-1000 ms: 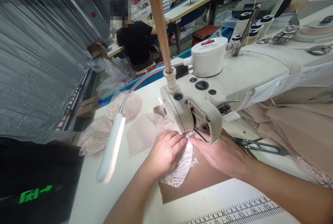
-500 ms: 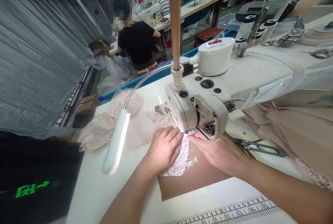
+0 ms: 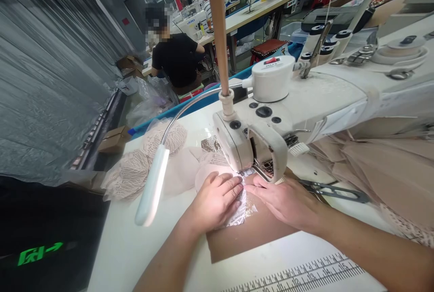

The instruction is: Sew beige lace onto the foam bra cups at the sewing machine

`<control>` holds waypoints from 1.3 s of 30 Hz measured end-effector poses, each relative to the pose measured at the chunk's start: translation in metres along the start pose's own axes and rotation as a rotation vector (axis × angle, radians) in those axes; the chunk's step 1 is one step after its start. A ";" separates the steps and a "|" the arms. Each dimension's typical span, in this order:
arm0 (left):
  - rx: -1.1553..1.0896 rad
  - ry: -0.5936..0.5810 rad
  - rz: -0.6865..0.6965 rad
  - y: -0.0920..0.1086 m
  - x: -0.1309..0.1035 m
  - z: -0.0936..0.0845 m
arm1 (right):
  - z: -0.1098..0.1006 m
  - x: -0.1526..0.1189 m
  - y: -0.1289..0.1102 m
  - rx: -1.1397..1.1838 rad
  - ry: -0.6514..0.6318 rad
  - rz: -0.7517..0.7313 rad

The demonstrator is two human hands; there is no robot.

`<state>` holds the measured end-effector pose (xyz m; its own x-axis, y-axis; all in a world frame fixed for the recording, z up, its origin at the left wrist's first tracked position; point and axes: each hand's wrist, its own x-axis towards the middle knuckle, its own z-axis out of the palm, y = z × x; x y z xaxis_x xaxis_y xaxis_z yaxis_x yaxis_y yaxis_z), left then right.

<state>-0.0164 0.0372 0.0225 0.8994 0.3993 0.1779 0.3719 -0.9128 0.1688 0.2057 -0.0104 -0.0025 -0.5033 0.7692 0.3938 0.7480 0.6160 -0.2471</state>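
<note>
A strip of white lace fabric [image 3: 240, 214] lies under the head of a white sewing machine [image 3: 233, 147], on a brown sheet [image 3: 244, 242]. My left hand [image 3: 217, 199] rests palm down on the lace, fingers stretched out and close together near the presser foot [image 3: 247, 172]. From the other side my right hand [image 3: 285, 197] pinches the lace's right edge with thumb and forefinger, its other fingers curled under. Beige lace pieces [image 3: 130, 174] and sheer mesh [image 3: 181, 172] spread to the left of my left hand.
A lamp [image 3: 152, 188] on a bendable neck hangs left of the machine. Thread snips [image 3: 335, 191] lie right of my right hand, beside beige cloth [image 3: 389, 161]. A printed ruler [image 3: 305, 278] runs along the front. Beyond, a person in black [image 3: 176, 59] sits at another machine.
Both hands have drawn a little closer together and slid slightly towards me. My left hand now covers more of the lace. The camera view has shifted slightly.
</note>
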 end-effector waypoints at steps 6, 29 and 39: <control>-0.083 0.098 -0.082 0.002 0.000 0.000 | 0.000 -0.001 0.000 0.019 -0.015 0.090; -0.340 0.136 -0.203 0.004 -0.001 -0.002 | -0.002 0.001 -0.001 -0.004 -0.001 0.052; -0.427 0.028 -0.184 0.006 -0.002 -0.009 | -0.007 0.002 -0.003 0.025 -0.064 0.060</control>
<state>-0.0182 0.0320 0.0321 0.8187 0.5588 0.1324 0.3916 -0.7120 0.5829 0.2057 -0.0115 0.0052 -0.4852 0.8135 0.3207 0.7671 0.5720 -0.2904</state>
